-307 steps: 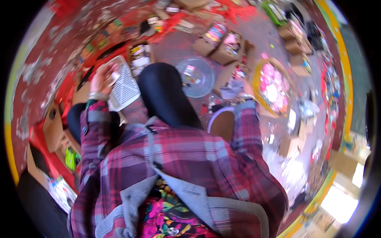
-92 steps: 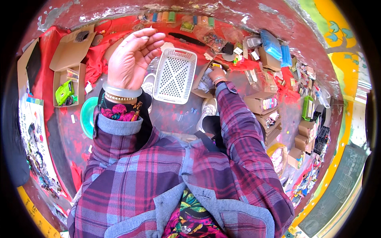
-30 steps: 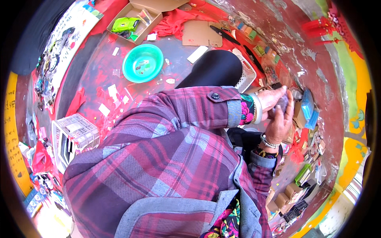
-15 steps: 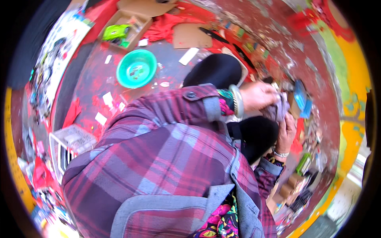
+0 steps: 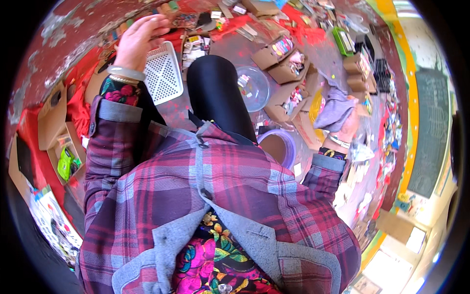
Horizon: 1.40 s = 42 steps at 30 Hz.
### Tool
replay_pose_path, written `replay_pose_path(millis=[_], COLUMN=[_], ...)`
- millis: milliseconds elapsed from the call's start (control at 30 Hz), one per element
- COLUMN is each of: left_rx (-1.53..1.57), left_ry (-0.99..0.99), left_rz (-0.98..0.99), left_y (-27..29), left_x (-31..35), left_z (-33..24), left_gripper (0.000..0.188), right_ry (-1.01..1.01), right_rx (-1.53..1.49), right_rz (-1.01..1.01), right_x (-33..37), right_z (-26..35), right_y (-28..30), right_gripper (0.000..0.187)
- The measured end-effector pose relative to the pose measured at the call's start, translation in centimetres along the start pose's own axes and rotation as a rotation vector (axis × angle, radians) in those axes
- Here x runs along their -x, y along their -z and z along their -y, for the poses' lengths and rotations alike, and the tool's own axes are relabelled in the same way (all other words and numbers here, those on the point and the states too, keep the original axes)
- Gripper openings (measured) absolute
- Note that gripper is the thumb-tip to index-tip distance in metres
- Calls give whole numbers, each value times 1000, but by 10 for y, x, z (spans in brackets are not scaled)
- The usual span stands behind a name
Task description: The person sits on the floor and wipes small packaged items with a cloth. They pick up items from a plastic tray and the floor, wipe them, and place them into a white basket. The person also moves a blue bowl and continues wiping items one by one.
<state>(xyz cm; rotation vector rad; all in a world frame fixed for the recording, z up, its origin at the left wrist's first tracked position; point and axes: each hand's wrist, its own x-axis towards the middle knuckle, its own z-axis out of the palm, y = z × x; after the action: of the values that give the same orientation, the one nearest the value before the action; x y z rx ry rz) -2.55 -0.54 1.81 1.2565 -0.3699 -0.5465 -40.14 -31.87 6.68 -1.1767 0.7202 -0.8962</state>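
Observation:
My left hand (image 5: 138,43) is raised at the upper left with its fingers stretched out, and nothing shows in it. It is nearest to a white perforated plastic basket (image 5: 163,73) on the floor. Out to the right, my right hand (image 5: 346,122) is closed on a crumpled purple-grey cloth (image 5: 334,109), which hangs beside it. Just left of the cloth stand open cardboard boxes (image 5: 280,105) with small colourful items in them. A clear round basin (image 5: 257,90) is in front of my knee, and a purple bucket (image 5: 292,147) stands close to my right side.
At the left, an open cardboard box (image 5: 46,125) has a bright green object (image 5: 67,164) in it. A green box-shaped item (image 5: 343,41) and small brown boxes (image 5: 355,68) stand at the far right. Loose small items litter the floor along the red wall.
My view and body have turned to the right. Both hands were together at the cloth; now the left is far off it, fingers outstretched, and the right alone holds it.

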Motion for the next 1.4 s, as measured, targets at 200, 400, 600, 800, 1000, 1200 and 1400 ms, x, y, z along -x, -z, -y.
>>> replay_pose_path(millis=[200,400,600,800,1000,1200,1400], left_rx=[-11,-58,-71,-104,-83,-88,-119], left_ry=[251,285,338,363,369,362,393], left_rz=[-32,-67,-30,-32,9,-25,-49], left_y=[10,12,2,3,-1,1,16], left_x=[-3,-14,-17,-18,-13,-10,-8], left_z=[31,34,42,41,38,34,35], left_gripper=[30,29,28,30,29,27,28], right_ry=[-212,-438,-465,-568,-487,-282,-174], right_rx=[-33,473,1291,1374,-223,329,1285], right_rz=[-362,-663,-403,-243,-209,-133,121], right_x=[46,97,148,121,42,-31,-90], right_z=[-76,-144,-202,-196,-142,-184,-279], right_y=[123,174,233,224,117,66,53], right_gripper=[29,38,47,37,29,16,18])
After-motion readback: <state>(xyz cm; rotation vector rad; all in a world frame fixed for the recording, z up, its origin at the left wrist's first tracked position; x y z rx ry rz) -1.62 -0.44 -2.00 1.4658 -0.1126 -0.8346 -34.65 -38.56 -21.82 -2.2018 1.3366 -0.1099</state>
